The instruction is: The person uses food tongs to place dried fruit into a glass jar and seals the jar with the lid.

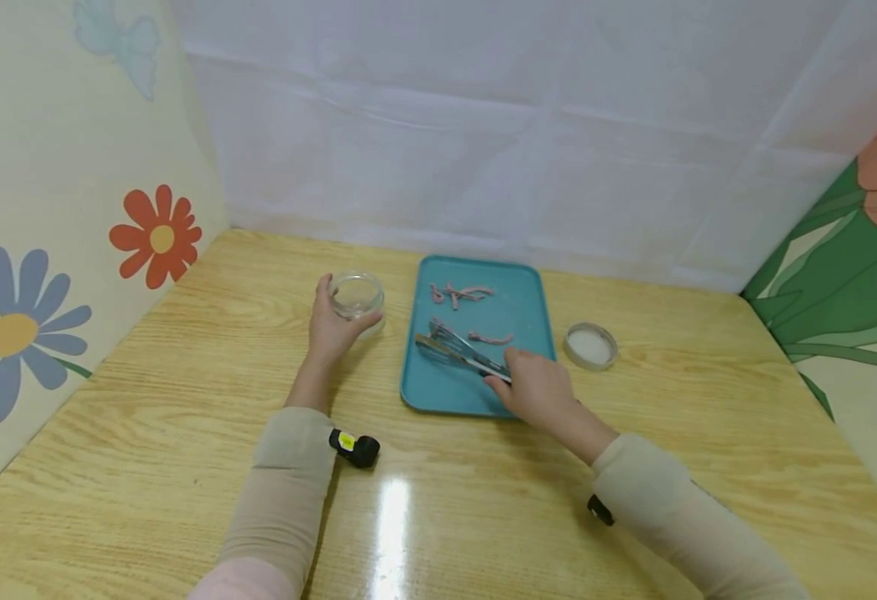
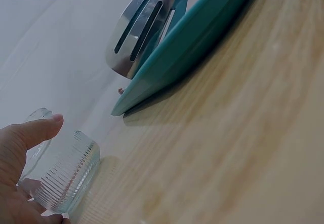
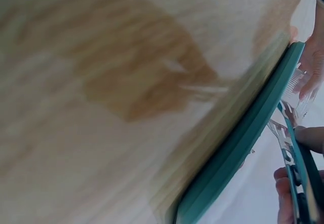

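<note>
My left hand (image 1: 329,331) grips a clear glass jar (image 1: 358,296) around its side, left of the tray. In the left wrist view the jar (image 2: 71,173) has ribbed walls, with the thumb at its rim. My right hand (image 1: 539,387) holds metal tongs (image 1: 476,364) low over the blue-green tray (image 1: 524,308). Their slotted ends (image 2: 142,34) are spread apart at the tray's left side. Near the upper end lies a bit of pink; I cannot tell whether the tongs touch it. Several thin pinkish strips (image 1: 476,291) lie at the tray's back, and another strip (image 1: 493,339) near its middle.
A round, shallow lid-like dish (image 1: 591,346) with a pale inside lies right of the tray. The wooden table (image 1: 446,500) meets a white cloth backdrop (image 1: 483,167) behind and flower-painted panels (image 1: 48,208) at both sides.
</note>
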A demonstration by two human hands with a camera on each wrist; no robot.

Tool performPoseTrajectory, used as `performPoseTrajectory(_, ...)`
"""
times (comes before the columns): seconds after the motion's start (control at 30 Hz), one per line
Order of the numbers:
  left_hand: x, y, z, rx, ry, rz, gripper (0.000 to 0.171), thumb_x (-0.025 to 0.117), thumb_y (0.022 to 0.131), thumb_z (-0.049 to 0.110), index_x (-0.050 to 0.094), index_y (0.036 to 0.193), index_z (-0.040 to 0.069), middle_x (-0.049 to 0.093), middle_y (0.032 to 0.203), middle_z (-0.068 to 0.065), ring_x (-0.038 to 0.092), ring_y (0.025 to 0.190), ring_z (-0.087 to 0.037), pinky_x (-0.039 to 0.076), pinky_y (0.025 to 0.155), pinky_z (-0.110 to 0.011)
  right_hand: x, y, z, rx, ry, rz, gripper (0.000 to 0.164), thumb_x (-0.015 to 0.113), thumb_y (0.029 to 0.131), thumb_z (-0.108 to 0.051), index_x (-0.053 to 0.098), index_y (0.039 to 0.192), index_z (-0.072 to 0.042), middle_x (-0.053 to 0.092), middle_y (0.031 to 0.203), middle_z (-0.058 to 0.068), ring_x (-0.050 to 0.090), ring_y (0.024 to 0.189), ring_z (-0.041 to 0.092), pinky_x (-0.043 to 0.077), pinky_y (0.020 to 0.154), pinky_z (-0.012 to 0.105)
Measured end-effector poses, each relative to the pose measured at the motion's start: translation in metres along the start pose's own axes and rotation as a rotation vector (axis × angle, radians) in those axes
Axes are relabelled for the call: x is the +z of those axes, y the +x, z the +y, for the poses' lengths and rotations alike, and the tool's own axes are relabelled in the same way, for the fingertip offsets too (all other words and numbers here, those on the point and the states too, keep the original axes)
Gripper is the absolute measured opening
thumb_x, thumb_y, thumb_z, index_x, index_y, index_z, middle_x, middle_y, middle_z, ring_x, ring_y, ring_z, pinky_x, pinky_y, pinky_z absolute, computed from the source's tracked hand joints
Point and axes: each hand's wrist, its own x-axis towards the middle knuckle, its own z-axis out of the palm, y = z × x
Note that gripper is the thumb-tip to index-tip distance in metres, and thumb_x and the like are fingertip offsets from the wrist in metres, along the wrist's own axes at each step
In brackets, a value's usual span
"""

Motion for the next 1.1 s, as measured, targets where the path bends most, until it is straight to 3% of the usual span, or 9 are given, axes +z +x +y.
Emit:
performPoseTrajectory(0.3,0.0009,-0.0006,0.0001,-0.001,-0.016,-0.015,0.098,0.076,0.064,0.023,0.012,0.138,0.014,0.027,0.133,-0.017,0.025,0.119,-0.032,0.023,0.095,-0.044,-0.0024,-0.0033,0.0041,0.0,-0.04,-0.036,0.025,0.056,0.083,-0.032,0.045,0.074,-0.012,0.039,0.055,-0.001,0.039,0.043,0.014,0.029,0.035,0.028)
performPoseTrajectory(1.1,-0.0005,-0.0002,0.0001,0.012,-0.007,-0.006,0.097,0.076,0.064,0.024,0.014,0.137,0.011,0.028,0.133,-0.018,0.026,0.119,-0.031,0.023,0.095,-0.043,-0.0056,-0.004,0.0076,0.01,0.009,-0.057,0.028,0.054,0.085,-0.032,0.041,0.069,-0.013,0.038,0.052,-0.001,0.037,0.041,0.014,0.027,0.035,0.027)
